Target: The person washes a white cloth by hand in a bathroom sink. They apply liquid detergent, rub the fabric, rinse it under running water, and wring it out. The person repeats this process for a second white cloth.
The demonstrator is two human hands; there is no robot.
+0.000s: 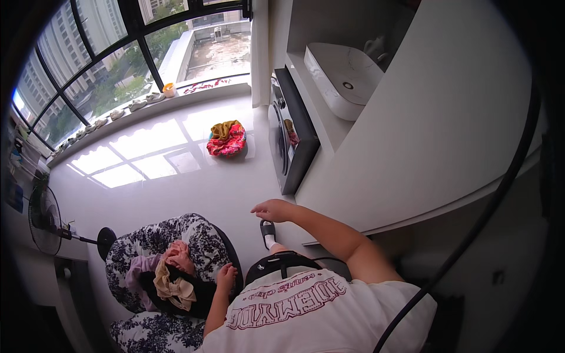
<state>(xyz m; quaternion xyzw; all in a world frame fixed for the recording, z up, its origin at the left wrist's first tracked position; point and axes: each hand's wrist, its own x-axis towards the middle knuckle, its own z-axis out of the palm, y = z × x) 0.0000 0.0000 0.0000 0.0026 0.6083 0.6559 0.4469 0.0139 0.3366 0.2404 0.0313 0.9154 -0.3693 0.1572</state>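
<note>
Atop black cloth (203, 296), beige fabric (176, 290) slants lengthwise toward lower right.

Pretty bright in there: big black-framed window (126, 59), sun patches (144, 141) on shiny pale floor (176, 197), standing fan (45, 216) at left.

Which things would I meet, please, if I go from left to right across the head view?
Standing fan, beige garment, left hand, right hand, white washbasin.
</note>
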